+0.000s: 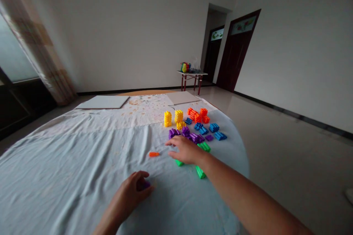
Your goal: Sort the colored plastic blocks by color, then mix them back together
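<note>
My left hand (131, 191) is low in the view with its fingers curled around a purple plastic block (145, 185), mostly hidden in the grip. Reaching in from the right, my right hand (184, 149) has its fingers stretched out and the thumb apart, and nothing shows between them. Its fingertips are close to a purple block cluster (173, 133); whether they touch it I cannot tell. More purple blocks (196, 138) lie just beyond the hand. Green blocks (200, 172) sit partly under and beside my right wrist. A single orange piece (153, 154) lies on the cloth between my hands.
Farther back are yellow block stacks (167, 119), orange block bundles (194, 115) and blue blocks (214, 127). Two flat boards, a white one (103, 102) and a beige one (182, 97), lie at the far side of the cloth-covered table (82, 169). A small table (193, 73) stands by the wall.
</note>
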